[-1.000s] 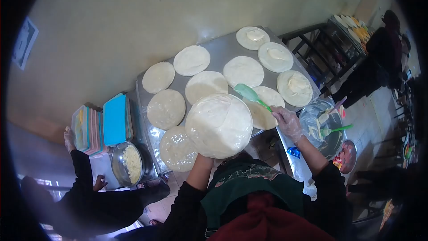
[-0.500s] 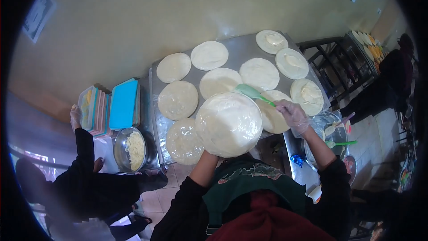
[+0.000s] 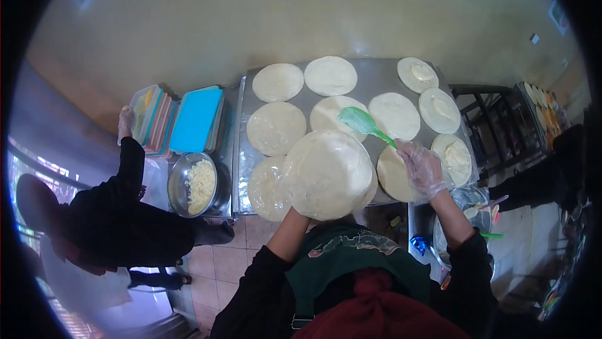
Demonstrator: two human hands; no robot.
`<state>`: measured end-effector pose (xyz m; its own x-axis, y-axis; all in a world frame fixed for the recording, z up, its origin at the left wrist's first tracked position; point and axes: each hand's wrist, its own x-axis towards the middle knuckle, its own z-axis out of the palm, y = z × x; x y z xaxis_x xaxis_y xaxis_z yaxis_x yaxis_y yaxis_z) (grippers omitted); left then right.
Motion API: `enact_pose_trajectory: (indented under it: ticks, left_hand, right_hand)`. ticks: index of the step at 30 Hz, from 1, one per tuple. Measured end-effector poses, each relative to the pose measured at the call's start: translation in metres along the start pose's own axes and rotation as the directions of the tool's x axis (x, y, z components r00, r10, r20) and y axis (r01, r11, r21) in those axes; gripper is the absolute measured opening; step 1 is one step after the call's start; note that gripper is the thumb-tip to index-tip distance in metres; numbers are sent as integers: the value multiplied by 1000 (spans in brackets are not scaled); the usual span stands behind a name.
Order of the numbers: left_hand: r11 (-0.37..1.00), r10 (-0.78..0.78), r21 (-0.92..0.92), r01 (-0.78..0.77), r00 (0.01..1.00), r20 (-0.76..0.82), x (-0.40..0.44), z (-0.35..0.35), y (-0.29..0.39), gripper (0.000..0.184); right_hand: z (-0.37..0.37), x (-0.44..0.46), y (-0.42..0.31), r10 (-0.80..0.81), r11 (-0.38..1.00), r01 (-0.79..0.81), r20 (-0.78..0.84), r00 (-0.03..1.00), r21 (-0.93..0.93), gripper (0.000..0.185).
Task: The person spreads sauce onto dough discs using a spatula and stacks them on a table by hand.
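Observation:
Raised over the front of the metal table is a round flat sheet of dough [image 3: 327, 173], glossy with a pale spread. My left hand [image 3: 297, 215] supports it from below; only the wrist area shows, the fingers hidden under the dough. In a clear plastic glove, my right hand [image 3: 421, 166] is closed around the handle of a green spatula [image 3: 357, 119]. The spatula's blade, smeared white, hovers just past the held sheet's far edge. Several more dough rounds [image 3: 276, 128] lie on the table [image 3: 382, 69]; those at right carry dollops of pale spread [image 3: 454, 156].
On the left, a steel bowl of crumbly pale filling [image 3: 202, 185] stands by stacked containers with a blue lid [image 3: 197, 119]. A co-worker [image 3: 125, 213] reaches to the containers. At right is a bowl [image 3: 445, 245] with utensils; another person [image 3: 533, 163] stands beyond.
My view has turned, so the table appears farther right. The held dough has tilted slightly. The spatula blade has moved away from the dough's far edge.

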<state>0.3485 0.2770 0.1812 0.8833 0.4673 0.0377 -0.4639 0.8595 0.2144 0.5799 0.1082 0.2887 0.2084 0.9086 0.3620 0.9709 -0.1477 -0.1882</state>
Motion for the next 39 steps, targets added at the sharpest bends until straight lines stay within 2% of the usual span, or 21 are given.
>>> enact_pose_trajectory:
  ticks: [2,4,7,8,10,12,13,14,16,18,20,21,23,24,27,29,31,33,36,38,39]
  left_hand:
    - [999,13,-51,-12,1000,8,-3,-7,-1,56]
    - [967,83,243,-82,997,7,-5,-14,2,58]
    - [754,171,636,-163,984,51,-5,-18,7,60]
    - [753,179,635,-171,983,52,-7,-10,7,60]
    - [986,94,140,-94,996,2,-10,10,8,60]
    - [960,134,250,-126,991,-15,-8,3,8,59]
    - [922,165,359,-141,986,-37,-9,-3,6,59]
    - [922,166,361,-139,985,-44,-10,-28,7,59]
    - [926,25,378,13,995,-97,-8,-84,14,60]
    - [932,23,363,14,995,-98,-8,-73,14,60]
    - [943,30,333,3,995,-94,-14,-60,15,59]
    - [948,35,318,-3,995,-94,-17,-53,17,59]
    - [960,36,280,-3,993,-112,-9,-42,11,59]
    - [965,36,263,-2,992,-122,-9,-36,14,59]
    - [976,37,217,-6,989,-141,-1,-16,17,59]
    - [982,55,185,-29,989,-140,-9,-3,18,58]
    - [987,80,146,-60,987,-141,-12,9,20,58]
    - [988,55,149,-36,991,-125,-12,-9,21,58]
    - [978,-64,197,72,997,-46,-5,-45,27,58]
    - [969,-111,218,111,994,-13,-6,-39,25,58]
    - [970,-57,228,83,992,-115,-8,-13,20,57]
  right_hand:
    - [-12,2,-21,-27,993,37,-90,996,113,48]
    - [-32,6,-55,-189,972,171,105,976,158,42]
    - [0,12,-39,-188,981,185,62,980,52,36]
    - [20,17,-14,-101,989,91,87,991,115,38]
    - [4,33,-16,-60,994,53,79,995,92,40]
    - [-12,38,-26,-13,998,8,74,997,70,41]
    - [-16,33,-38,-129,985,120,73,989,124,41]
    - [-16,29,-45,-242,957,228,62,968,178,40]
    - [-12,33,-46,-256,957,244,55,965,159,41]
    - [-15,45,-42,-273,955,264,53,961,132,41]
    - [-28,71,-35,-2,992,36,282,959,-118,43]
    - [-31,71,-38,-9,992,44,282,960,-118,43]
    - [-31,59,-48,-220,966,202,101,970,163,39]
    - [-29,58,-50,-221,965,201,106,970,171,39]
    - [-20,63,-47,-303,952,293,128,944,91,38]
    - [-17,74,-22,-152,979,174,192,970,-106,40]
    - [-37,67,-30,-203,975,213,138,969,-65,44]
    - [-59,54,-49,-427,893,444,179,887,-70,47]
    - [-66,50,-79,-495,814,559,314,810,-160,51]
    - [-56,63,-68,-446,821,512,276,852,-254,53]
    - [-54,69,-63,-404,817,464,235,884,-343,55]
